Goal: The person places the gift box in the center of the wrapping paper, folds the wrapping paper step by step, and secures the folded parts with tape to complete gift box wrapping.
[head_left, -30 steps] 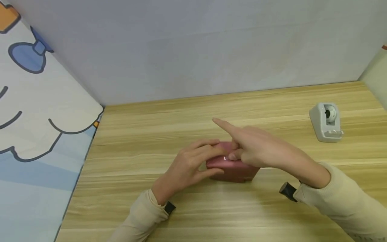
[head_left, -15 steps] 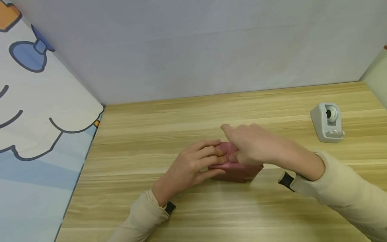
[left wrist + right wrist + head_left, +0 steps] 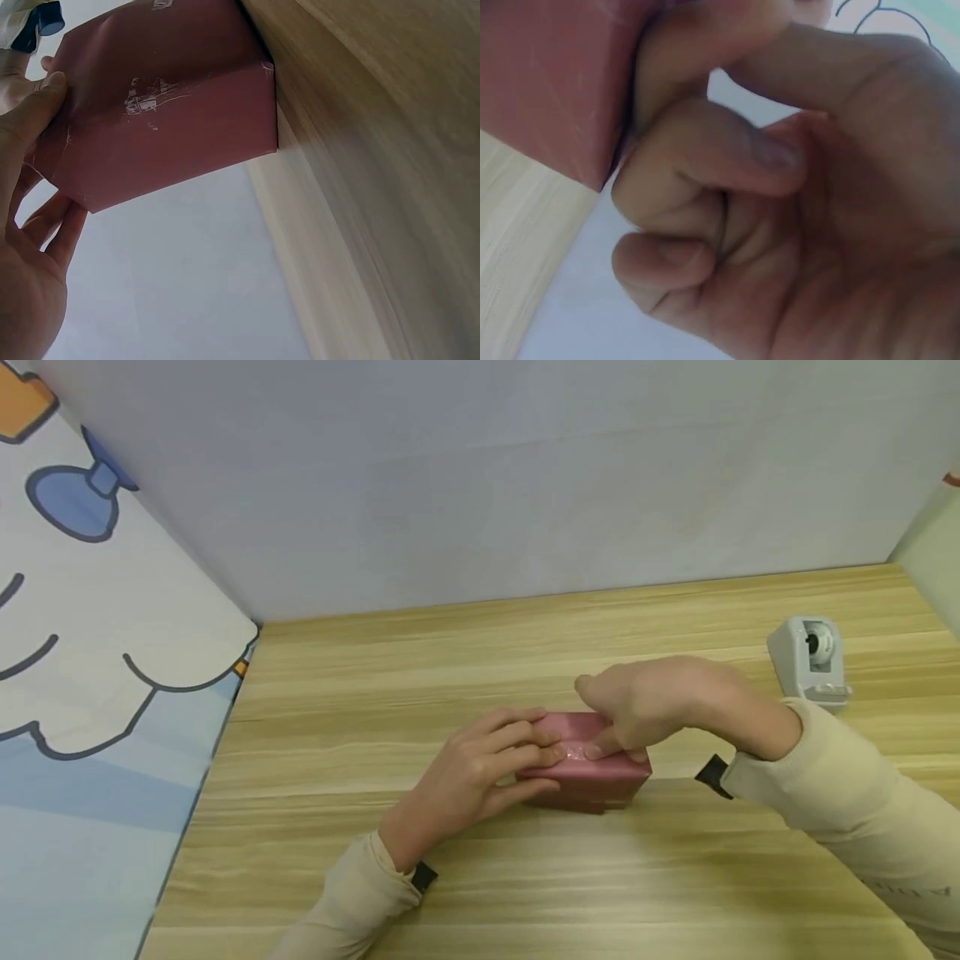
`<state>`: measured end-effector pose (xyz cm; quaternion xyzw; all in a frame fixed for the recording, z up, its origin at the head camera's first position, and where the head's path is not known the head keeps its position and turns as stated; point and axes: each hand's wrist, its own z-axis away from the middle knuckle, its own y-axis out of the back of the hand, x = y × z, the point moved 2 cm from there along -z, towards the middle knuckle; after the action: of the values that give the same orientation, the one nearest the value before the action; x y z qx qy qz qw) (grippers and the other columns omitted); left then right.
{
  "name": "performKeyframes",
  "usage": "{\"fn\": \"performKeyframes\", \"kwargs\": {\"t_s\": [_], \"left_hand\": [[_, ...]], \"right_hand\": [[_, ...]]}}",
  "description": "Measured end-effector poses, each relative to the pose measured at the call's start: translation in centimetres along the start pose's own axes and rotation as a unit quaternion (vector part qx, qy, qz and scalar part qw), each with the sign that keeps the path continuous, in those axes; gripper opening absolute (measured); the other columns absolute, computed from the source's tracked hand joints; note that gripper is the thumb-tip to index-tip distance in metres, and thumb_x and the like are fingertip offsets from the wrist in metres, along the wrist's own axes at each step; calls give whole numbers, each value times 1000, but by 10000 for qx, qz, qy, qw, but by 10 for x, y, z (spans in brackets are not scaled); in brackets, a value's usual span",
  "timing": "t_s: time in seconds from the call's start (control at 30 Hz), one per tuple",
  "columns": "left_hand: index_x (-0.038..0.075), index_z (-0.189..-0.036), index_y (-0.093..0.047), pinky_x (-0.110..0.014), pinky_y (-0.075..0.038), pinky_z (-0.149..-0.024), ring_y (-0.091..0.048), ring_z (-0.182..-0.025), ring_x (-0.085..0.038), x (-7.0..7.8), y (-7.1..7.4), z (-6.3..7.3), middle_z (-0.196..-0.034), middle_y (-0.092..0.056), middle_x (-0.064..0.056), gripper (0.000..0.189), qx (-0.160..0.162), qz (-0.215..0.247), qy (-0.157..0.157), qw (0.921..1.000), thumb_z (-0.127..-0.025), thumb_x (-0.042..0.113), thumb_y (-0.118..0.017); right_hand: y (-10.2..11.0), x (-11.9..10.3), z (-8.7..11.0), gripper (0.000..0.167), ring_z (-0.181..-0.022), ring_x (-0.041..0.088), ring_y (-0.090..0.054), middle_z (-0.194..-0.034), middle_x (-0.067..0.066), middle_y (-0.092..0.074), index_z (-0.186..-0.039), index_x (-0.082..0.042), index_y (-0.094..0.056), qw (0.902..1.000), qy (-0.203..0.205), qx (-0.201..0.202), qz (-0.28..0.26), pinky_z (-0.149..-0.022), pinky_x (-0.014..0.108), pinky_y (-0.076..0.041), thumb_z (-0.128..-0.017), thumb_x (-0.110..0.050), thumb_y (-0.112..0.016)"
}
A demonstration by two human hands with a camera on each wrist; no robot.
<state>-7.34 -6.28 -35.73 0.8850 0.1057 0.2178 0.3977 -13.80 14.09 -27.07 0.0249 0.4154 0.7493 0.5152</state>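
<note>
A box wrapped in shiny pink-red paper [image 3: 579, 793] sits on the wooden table. Clear tape [image 3: 576, 753] shows on its top. My left hand [image 3: 480, 764] grips the box's left end, fingers over the top and thumb along the near side. In the left wrist view, another wrinkled piece of clear tape [image 3: 146, 99] shows on the wrapped box [image 3: 187, 142]. My right hand [image 3: 660, 697] presses its thumb onto the top beside the tape. The right wrist view shows that hand's [image 3: 840, 202] other fingers curled, with one against the box [image 3: 547, 90].
A grey tape dispenser [image 3: 810, 664] with a roll in it stands at the table's right. A pale wall [image 3: 525, 485] rises behind the table [image 3: 375, 668]. To the left hangs a cartoon-printed panel [image 3: 97, 627].
My right hand has slid rightward along the box's top, and its outstretched index finger has folded in. More of the tape shows now. The left hand stays almost still.
</note>
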Motion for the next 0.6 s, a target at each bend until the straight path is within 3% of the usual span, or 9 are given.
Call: {"fn": "performKeyframes", "kwargs": {"t_s": [0.1, 0.17, 0.23, 0.3, 0.4, 0.5, 0.6], "left_hand": [[14, -110, -80, -31, -46, -117, -65, -130, -26, 0, -4, -2, -118, -77, -2, 27, 10, -24, 4, 10000, -87, 27, -85], [14, -109, -79, -31, -46, -117, -65, -130, -26, 1, -4, -1, -118, -76, -2, 26, 6, -71, 22, 10000, -87, 27, -85], [14, -109, -79, -31, -46, -117, -65, -130, -26, 1, -4, -1, -118, -76, -2, 26, 4, -104, 36, 9999, -87, 27, -85], [14, -109, -79, -31, -46, -116, -65, -130, -26, 2, -3, -2, -118, -76, -2, 26, 11, -150, 38, 9999, -87, 28, -85], [14, -107, -78, -30, -46, -116, -65, -130, -26, 3, -1, -2, -117, -76, -1, 25, 8, -222, 79, 9997, -87, 28, -85], [13, -105, -75, -29, -45, -118, -65, -131, -25, 4, 0, -2, -117, -76, -1, 26, -89, -233, 215, 9995, -87, 29, -85], [12, -109, -68, -28, -43, -118, -63, -132, -23, 5, 3, -3, -118, -73, -1, 33, -268, -9, 492, 9984, -87, 29, -85]], "right_hand": [[1, 5, 3, 57, -95, 14, -65, -87, 1, -68, -144, 3, -47, 9999, 90, -101, -81, -93, 42, -55, -103, -32, -65], [0, 5, 2, 66, -96, 12, -68, -81, 1, -69, -155, 6, -35, 9995, 168, -147, -203, -105, 49, -52, -106, -33, -60], [-1, 5, 2, 61, -88, 10, -71, -74, 0, -69, -150, 6, -42, 9994, 184, -98, -290, -102, 47, -54, -107, -34, -58], [-2, 4, 2, 45, -74, 10, -69, -69, 1, -66, -133, 0, -54, 9995, 165, 21, -279, -88, 39, -57, -107, -36, -58], [-4, 2, 3, 34, -75, 13, -65, -83, 0, -66, -122, -6, -58, 9995, 155, 250, -79, -73, 32, -52, -103, -33, -65], [-8, 7, 9, 54, -86, 14, -63, -95, 1, -67, -145, -3, -49, 9987, 348, 363, 85, -79, 36, -54, -102, -31, -67], [-15, 19, 19, 74, -89, 10, -63, -99, -4, -68, -161, -4, -31, 9960, 684, 496, -305, -83, 36, -55, -103, -36, -65]]}}
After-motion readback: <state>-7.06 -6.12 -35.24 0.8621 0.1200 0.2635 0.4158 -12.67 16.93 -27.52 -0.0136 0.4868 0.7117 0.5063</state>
